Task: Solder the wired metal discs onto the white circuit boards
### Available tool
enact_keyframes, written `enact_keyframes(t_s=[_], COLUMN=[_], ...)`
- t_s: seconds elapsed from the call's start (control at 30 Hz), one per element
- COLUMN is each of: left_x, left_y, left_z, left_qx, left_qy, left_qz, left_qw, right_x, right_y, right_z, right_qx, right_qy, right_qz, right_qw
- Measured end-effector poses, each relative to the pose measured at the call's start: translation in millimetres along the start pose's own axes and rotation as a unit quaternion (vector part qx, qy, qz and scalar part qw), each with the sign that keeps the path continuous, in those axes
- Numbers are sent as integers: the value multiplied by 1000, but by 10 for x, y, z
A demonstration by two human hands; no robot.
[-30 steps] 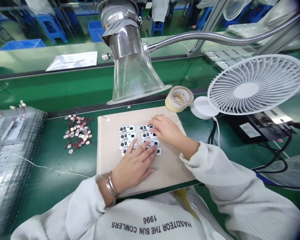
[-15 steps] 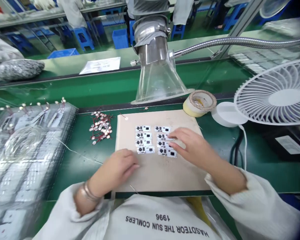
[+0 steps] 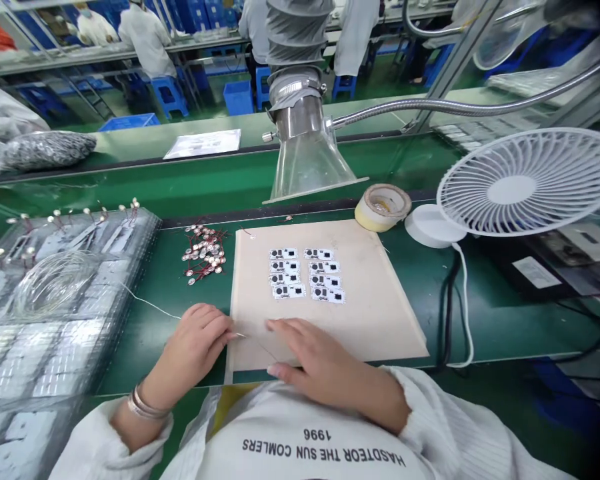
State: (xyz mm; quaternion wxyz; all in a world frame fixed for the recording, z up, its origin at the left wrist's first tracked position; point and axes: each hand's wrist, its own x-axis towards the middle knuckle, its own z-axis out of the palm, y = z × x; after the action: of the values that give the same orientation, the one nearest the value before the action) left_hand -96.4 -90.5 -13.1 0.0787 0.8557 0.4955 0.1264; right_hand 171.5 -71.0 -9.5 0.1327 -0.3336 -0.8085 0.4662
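Pinched in the fingers of my left hand (image 3: 200, 340), at the left edge of the beige work mat (image 3: 370, 327), is a thin silvery solder wire (image 3: 153, 305). Its tip pokes out to the right of my fingertips, and its other end runs back to a loose coil (image 3: 55, 283) on the plastic trays. My right hand (image 3: 320, 357) is over the front of the mat, thumb and fingers apart, with nothing visible between them. Beyond both hands, small white circuit boards (image 3: 287, 291) lie in two columns, several in each. Left of the mat sits a pile of small round parts with red wires (image 3: 205, 253).
Stacked clear trays (image 3: 75, 347) fill the left side. A clear fume hood (image 3: 313, 163) hangs over the mat's back edge. A tape roll (image 3: 383, 207), a white fan (image 3: 517, 187) and a dark box (image 3: 535, 273) stand at right. People sit at a farther bench.
My right hand has left the right column of boards and come down toward me. My left hand has moved left and now has the solder wire in its fingers. The camera view has shifted slightly.
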Motion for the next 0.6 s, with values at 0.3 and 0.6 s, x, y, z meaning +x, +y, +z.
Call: enact_keyframes(t_s=[0.3, 0.6], left_x=[211, 498], left_y=[320, 433], left_z=[-162, 108], left_qx=[-55, -83], left_qy=[140, 113], left_qz=[56, 86], left_qw=[987, 986], right_x=[-569, -823], right_y=[193, 232], right_z=[-600, -553], right_qx=[54, -122], right_qy=[93, 240], right_qz=[49, 14], right_qw=[993, 963])
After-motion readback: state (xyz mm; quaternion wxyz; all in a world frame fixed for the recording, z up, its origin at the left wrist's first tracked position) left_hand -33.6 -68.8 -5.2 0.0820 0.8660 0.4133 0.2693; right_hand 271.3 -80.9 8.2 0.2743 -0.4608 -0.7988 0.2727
